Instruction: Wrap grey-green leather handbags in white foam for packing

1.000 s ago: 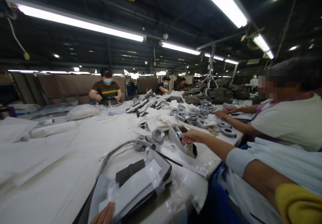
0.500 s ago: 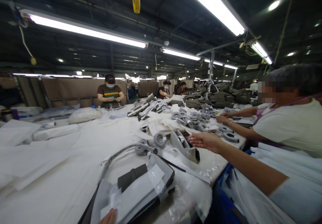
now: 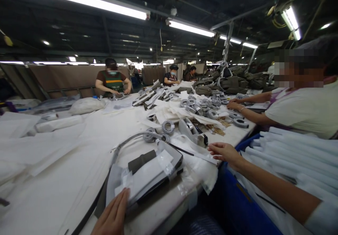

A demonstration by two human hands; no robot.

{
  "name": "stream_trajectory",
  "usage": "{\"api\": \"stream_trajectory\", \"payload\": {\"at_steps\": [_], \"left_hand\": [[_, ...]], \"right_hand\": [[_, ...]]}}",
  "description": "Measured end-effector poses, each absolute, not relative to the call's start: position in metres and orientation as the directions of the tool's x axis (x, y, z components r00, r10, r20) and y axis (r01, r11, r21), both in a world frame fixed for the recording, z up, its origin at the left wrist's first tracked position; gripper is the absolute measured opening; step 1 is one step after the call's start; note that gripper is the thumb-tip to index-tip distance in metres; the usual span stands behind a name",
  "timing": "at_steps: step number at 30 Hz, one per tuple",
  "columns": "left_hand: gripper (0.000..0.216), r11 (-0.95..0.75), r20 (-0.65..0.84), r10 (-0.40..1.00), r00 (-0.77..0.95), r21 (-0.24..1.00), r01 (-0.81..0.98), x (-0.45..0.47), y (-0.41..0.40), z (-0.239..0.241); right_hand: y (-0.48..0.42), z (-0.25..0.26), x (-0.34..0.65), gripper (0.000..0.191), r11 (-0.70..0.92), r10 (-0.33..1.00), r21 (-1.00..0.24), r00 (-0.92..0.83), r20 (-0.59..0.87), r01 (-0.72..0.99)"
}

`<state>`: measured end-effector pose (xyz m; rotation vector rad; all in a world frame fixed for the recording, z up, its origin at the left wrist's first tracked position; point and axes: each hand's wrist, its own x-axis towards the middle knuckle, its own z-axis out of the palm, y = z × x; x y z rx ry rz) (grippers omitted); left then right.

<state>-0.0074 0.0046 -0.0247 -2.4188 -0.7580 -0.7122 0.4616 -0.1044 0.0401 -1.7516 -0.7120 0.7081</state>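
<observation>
My left hand [image 3: 113,212] is at the near end of a grey bundle [image 3: 141,162] with white paper around it, fingers together against its edge, thumb hidden. Clear tape [image 3: 166,163] shines across the paper. From the bundle, a dark strap [image 3: 116,154] curves round its left side. My right hand [image 3: 227,154] hovers above the table's right edge, beside a white plastic sheet [image 3: 202,164]. Its fingers are bent toward the thumb; whatever they pinch is too small to make out. Just beyond it stands a grey tape dispenser [image 3: 188,129].
Coiled grey straps [image 3: 211,103] and white papers [image 3: 171,113] are heaped farther back. Blue bin [image 3: 237,196] at the right holds white rolls [image 3: 295,157]. A co-worker [image 3: 303,105] works at the right; another person [image 3: 113,80] stands across the table [image 3: 87,150].
My right hand has drawn back from the tape dispenser, toward me and slightly right. More of my left hand shows at the bundle's near end. The view has tilted down.
</observation>
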Motion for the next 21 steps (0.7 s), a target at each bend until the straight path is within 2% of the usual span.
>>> {"api": "stream_trajectory", "payload": {"at_steps": [8, 10, 11, 13, 15, 16, 19, 21], "left_hand": [[0.087, -0.67, 0.624, 0.453, 0.637, -0.233, 0.705, 0.001, -0.017, -0.012], [0.086, -0.672, 0.629, 0.459, 0.628, -0.217, 0.708, 0.002, -0.018, -0.011], [0.085, -0.679, 0.628, 0.457, 0.63, -0.211, 0.703, 0.002, -0.019, -0.011], [0.083, -0.698, 0.622, 0.456, 0.637, -0.195, 0.689, 0.002, -0.018, -0.011], [0.079, -0.707, 0.618, 0.467, 0.633, -0.169, 0.686, 0.003, -0.018, -0.012], [0.076, -0.705, 0.62, 0.476, 0.624, -0.155, 0.692, 0.003, -0.018, -0.012], [0.064, -0.683, 0.629, 0.509, 0.588, -0.12, 0.72, 0.005, -0.02, -0.011], [0.057, -0.671, 0.626, 0.535, 0.567, -0.093, 0.735, 0.006, -0.022, -0.01]], "right_hand": [[-0.103, 0.031, 0.497, 0.018, -0.371, 0.786, -0.831, 0.616, -0.045, 0.413], [-0.113, 0.037, 0.504, 0.015, -0.356, 0.813, -0.748, 0.58, 0.048, 0.561], [-0.118, 0.042, 0.506, 0.015, -0.321, 0.839, -0.652, 0.526, 0.141, 0.687], [-0.127, 0.055, 0.506, 0.02, -0.196, 0.901, -0.317, 0.298, 0.316, 0.928], [-0.131, 0.073, 0.5, 0.024, -0.018, 0.936, 0.038, 0.003, 0.352, 0.999], [-0.13, 0.083, 0.494, 0.026, 0.071, 0.94, 0.141, -0.114, 0.323, 0.988], [-0.119, 0.112, 0.466, 0.03, 0.335, 0.88, 0.278, -0.404, 0.248, 0.9], [-0.107, 0.129, 0.438, 0.032, 0.509, 0.801, 0.252, -0.56, 0.212, 0.823]]}}
